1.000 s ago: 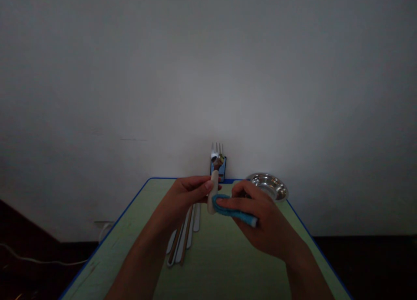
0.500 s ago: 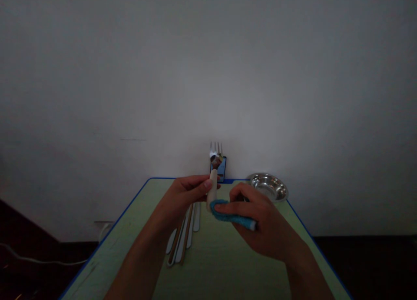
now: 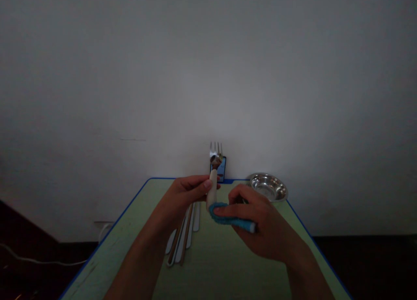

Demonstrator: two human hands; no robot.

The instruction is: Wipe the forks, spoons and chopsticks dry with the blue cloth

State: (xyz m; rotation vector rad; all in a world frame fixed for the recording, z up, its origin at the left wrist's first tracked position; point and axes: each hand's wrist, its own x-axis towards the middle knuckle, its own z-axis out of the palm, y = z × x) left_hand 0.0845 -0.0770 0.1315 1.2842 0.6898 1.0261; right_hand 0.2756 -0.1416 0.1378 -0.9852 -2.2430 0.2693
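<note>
Over the green table, gripping the fork by its handle with the left hand, clasping blue cloth against the handle's near end with the right hand.

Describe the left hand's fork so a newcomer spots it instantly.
Find the green, blue-edged table, then the left hand above it. That hand holds the fork, tines up in view, a blue cloth at its lower end. Held up, with a thick pale handle, it differs from the slim utensils lying on the table.
</note>
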